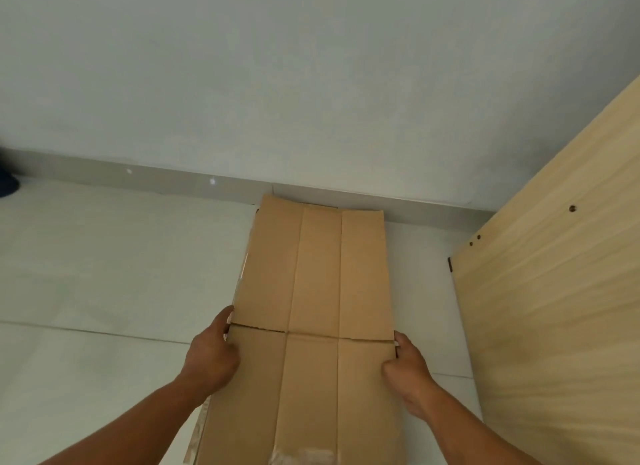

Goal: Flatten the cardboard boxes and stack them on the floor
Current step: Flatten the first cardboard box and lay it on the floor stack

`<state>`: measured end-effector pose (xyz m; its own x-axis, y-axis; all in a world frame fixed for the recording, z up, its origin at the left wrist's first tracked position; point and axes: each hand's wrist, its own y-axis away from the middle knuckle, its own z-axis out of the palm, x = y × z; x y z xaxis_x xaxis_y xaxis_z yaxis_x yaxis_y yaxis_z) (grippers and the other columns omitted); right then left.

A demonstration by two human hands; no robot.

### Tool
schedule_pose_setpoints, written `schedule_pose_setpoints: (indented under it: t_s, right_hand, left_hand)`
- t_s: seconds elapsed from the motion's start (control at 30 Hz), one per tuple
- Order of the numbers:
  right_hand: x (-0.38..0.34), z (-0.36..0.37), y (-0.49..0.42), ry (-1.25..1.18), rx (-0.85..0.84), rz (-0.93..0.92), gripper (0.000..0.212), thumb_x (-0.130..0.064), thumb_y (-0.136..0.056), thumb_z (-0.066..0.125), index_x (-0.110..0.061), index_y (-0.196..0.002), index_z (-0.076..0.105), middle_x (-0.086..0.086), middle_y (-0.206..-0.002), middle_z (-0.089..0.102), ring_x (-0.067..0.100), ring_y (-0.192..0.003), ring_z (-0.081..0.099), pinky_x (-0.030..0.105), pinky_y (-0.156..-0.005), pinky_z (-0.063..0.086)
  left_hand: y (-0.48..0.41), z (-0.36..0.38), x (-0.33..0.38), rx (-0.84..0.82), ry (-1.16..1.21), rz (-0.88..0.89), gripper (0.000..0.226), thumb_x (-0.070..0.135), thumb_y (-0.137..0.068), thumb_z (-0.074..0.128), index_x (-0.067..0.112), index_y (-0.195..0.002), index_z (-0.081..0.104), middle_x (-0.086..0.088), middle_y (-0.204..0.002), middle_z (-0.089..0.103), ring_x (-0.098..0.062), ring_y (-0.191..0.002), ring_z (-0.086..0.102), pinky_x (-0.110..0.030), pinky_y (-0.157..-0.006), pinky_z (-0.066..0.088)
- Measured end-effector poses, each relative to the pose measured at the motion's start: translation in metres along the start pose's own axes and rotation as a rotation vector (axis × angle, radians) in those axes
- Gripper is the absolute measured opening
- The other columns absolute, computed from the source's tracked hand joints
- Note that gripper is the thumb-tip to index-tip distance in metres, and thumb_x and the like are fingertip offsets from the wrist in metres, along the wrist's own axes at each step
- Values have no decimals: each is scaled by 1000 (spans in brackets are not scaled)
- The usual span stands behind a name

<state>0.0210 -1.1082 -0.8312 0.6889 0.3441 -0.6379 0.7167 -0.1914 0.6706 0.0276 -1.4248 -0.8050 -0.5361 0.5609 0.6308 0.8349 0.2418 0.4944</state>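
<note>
The flattened cardboard box [311, 291] lies between both hands and extends ahead of them to the baseboard [398, 206]. The left hand [213, 357] grips its left edge with curled fingers. The right hand [410, 369] grips its right edge.

We faced a plain pale wall [311, 66] at twelve o'clock, grey skirting [173, 182] meeting the pale floor [104, 274]. At three o'clock stood a light wooden panel [561, 291] with small holes.

Outstretched, left grip [211, 355] and right grip [408, 367] are clamped.
</note>
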Motion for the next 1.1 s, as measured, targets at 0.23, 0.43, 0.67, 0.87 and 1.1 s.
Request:
schedule_pose_setpoints:
  t_s: [0.23,0.43,0.67,0.87,1.1]
  right_hand:
    - [-12,2,4,204,74,-117,63,-3,-90,51,-26,-146,34,5,-129,60,22,-110,61,38,-95,53]
    - [-9,10,19,561,-8,-125,110,-50,-82,71,-23,-156,-5,9,-152,27,28,-136,39,37,-105,39]
    - [-4,19,29,729,-141,-100,130,-45,-76,80,-18,-152,-22,7,-164,-11,24,-150,14,32,-117,24]
    - [-1,22,31,782,-146,-137,127,-35,-75,82,-27,-154,-17,9,-163,-13,26,-149,19,31,-115,28]
    - [1,25,33,842,-99,-194,120,-39,-78,79,-25,-155,-12,9,-162,-19,27,-150,15,32,-117,28]
  left_hand:
    - [17,2,-25,-167,-48,-15,104,25,-77,83,17,-154,13,-10,-150,40,-31,-131,48,-45,-104,45]
    - [17,21,-38,-215,-225,7,130,36,-74,84,18,-154,-18,-13,-157,23,-32,-137,42,-44,-109,42]
    - [8,24,-41,-142,-251,17,118,32,-80,78,12,-154,-12,-13,-159,25,-33,-136,44,-45,-107,45]
    - [2,19,-43,-182,-239,26,134,34,-68,87,16,-154,-13,-12,-156,27,-32,-136,42,-45,-107,44]
    - [0,21,-43,-172,-340,54,138,36,-68,87,18,-153,-20,-11,-157,22,-31,-132,47,-42,-103,48]
